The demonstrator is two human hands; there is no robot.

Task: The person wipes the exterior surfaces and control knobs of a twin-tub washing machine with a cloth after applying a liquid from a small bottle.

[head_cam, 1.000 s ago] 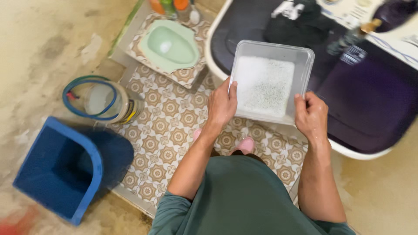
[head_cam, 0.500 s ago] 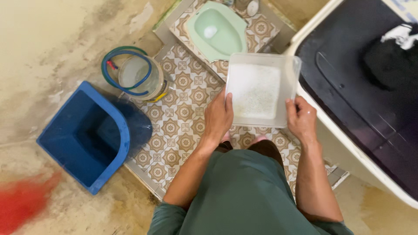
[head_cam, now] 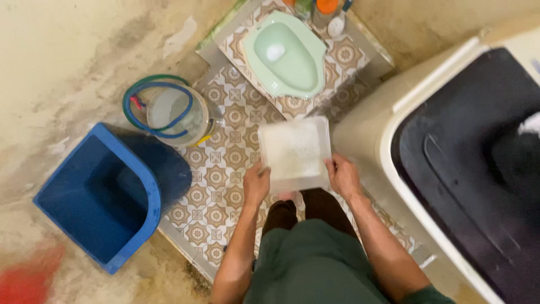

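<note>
Both hands are on the same thing: left hand (head_cam: 256, 183) is wrapped around the near-left corner of a clear plastic tub (head_cam: 295, 153), and right hand (head_cam: 342, 175) is gripping its near-right edge, fingers curled over the rim. So each hand is closed on the tub, not loose or spread. The tub is square-ish and see-through with a whitish, grainy-looking layer in the bottom; can't tell what that stuff is, it's too blurry. It's held roughly level out in front of the person's body, up over the patterned tile floor (head_cam: 216, 180), with its far edge toward the pale green squat toilet (head_cam: 287, 53).

Around it: the squat toilet sits on a raised tiled step at the top of the view, with a few small bottles (head_cam: 315, 7) behind it, mostly cut off by the frame. Off to the left of the tub there's a clear round bucket (head_cam: 177, 115) with a blue-green hose (head_cam: 147, 89) coiled on its rim. Further left and closer is a big blue bin (head_cam: 98, 197), open side up, sitting half on the rough concrete floor (head_cam: 62, 62). On the right is a washing machine (head_cam: 478, 169) with a white body and dark lid, just beside the right forearm. The person is wearing a green shirt (head_cam: 315, 264) and dark trousers.
</note>
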